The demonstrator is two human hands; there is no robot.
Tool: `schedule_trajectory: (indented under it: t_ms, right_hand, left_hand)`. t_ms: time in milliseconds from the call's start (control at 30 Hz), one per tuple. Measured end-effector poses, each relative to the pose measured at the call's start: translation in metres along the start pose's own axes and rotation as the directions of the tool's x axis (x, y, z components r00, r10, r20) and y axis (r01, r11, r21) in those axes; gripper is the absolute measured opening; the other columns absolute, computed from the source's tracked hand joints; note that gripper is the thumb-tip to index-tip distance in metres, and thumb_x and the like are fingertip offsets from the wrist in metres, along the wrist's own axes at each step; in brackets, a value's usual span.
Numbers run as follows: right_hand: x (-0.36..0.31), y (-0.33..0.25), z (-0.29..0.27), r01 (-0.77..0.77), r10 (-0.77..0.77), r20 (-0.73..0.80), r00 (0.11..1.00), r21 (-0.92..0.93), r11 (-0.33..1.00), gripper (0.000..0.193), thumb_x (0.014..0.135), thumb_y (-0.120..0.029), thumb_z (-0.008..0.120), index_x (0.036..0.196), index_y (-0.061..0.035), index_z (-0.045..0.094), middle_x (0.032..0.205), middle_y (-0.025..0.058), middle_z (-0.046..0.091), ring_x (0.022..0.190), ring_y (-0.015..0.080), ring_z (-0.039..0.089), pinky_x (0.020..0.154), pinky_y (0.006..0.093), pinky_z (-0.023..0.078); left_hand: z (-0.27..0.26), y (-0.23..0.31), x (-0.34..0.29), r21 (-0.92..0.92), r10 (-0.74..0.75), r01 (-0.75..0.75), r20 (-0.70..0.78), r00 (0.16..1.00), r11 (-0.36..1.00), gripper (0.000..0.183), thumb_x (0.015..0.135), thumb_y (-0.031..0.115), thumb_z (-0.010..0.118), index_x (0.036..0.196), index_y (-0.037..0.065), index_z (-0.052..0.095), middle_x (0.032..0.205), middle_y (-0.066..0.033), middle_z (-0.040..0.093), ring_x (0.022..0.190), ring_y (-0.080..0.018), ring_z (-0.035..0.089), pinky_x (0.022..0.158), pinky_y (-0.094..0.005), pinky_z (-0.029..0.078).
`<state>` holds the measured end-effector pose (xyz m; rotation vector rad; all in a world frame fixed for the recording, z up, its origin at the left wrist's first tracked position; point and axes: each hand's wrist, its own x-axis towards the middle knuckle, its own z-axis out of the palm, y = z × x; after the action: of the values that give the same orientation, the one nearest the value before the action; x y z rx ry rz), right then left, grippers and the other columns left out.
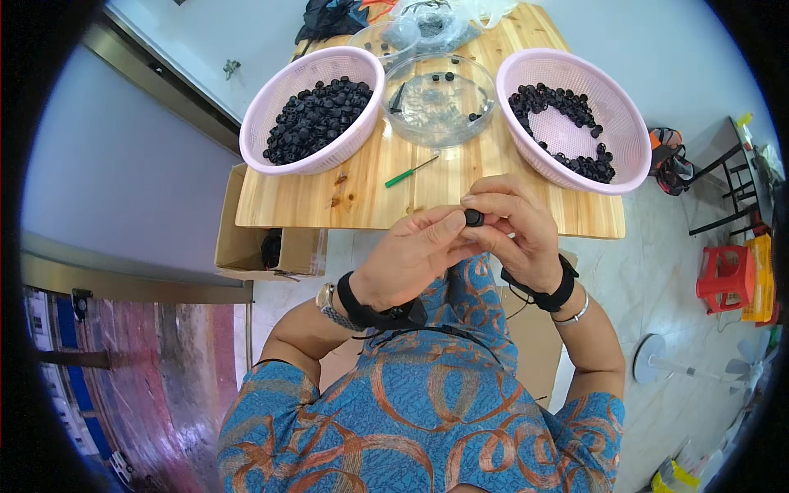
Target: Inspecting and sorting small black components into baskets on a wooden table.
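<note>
Between my two hands, just off the table's near edge, is a small black round part (473, 218). The thumb and fingertips of my left hand (411, 251) pinch it from one side. From the other side my right hand (519, 230) grips the same piece, its thumb below and its fingers curled above. The fingers partly cover the part, so its exact kind is hard to make out. Beyond my hands a green-handled screwdriver (400, 178) lies on the wooden table (320, 201).
A pink basket (256, 135) heaped with black parts stands left; another pink basket (633, 131) with fewer stands right. Between them is a clear plastic tray (440, 135) with a few black pieces. A cardboard box (234, 238) sits below left, a red stool (723, 279) far right.
</note>
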<state>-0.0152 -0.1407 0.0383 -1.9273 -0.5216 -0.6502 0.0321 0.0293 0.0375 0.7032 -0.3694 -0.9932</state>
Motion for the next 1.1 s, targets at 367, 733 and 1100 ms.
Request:
schedule_trajectory:
  t_ms: [367,733,1100]
  right_hand:
    - [-0.02,-0.009,0.014,-0.195,0.296,-0.075,0.952,0.597,0.778,0.025,0.078,0.002,0.065,0.102,0.0015,0.056,0.1,0.0076,0.052,0.085,0.0111,0.052,0.075,0.0231,0.045]
    - [-0.016,-0.005,0.026,-0.133,0.146,-0.029,0.989,0.273,0.953,0.022,0.091,-0.02,0.053,0.08,-0.0017,0.052,0.066,0.0061,0.049,0.056,0.0132,0.047,0.049,0.0246,0.036]
    - [-0.003,0.012,0.033,-0.365,0.402,0.09,0.911,0.628,0.688,0.019,0.094,-0.017,0.047,0.084,-0.0011,0.052,0.068,0.0011,0.051,0.061,0.0068,0.046,0.054,0.0217,0.039]
  left_hand:
    - [-0.009,0.001,-0.006,0.477,0.329,-0.257,-0.073,0.941,0.841,0.029,0.08,0.0,0.064,0.108,0.0,0.057,0.101,-0.0071,0.059,0.091,-0.0141,0.057,0.08,-0.0243,0.046]
    - [-0.005,0.001,-0.008,0.766,0.46,-0.374,0.116,0.88,0.522,0.028,0.074,0.002,0.07,0.101,0.003,0.063,0.082,-0.0019,0.058,0.071,-0.0083,0.054,0.062,-0.02,0.043]
    - [-0.018,-0.015,-0.007,0.047,0.332,-0.329,-0.149,0.931,0.943,0.024,0.089,0.013,0.055,0.11,0.001,0.054,0.09,-0.0048,0.058,0.077,-0.0101,0.052,0.065,-0.0192,0.044]
